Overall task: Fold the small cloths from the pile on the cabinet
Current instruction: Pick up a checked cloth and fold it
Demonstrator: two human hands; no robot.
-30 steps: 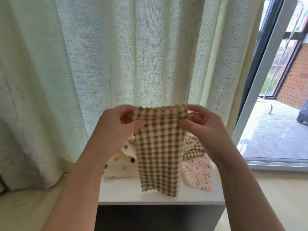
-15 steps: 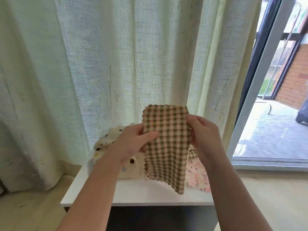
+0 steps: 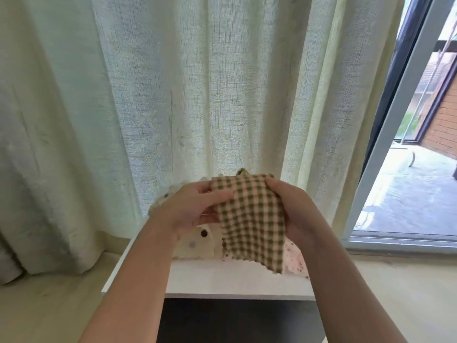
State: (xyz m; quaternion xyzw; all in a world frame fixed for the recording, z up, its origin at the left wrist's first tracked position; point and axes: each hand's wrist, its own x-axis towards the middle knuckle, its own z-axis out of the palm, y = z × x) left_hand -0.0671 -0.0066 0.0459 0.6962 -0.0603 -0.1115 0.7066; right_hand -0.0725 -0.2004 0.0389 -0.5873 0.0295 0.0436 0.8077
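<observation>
Left hand (image 3: 195, 209) and right hand (image 3: 294, 214) pinch cloth (image 3: 249, 219) at 9 and 3 o'clock. Bottom corner hangs skewed: fold may land crooked, or snag pile (image 3: 197, 243) at 7 o'clock.

A green-and-cream checked cloth (image 3: 249, 219) is held up over the white cabinet (image 3: 222, 280), gripped at its upper part by the left hand (image 3: 190, 209) and the right hand (image 3: 294, 211), with its lower end hanging askew. Behind it, a cream dotted cloth (image 3: 195, 243) and a pink speckled cloth (image 3: 294, 258) are seen lying on the cabinet.
</observation>
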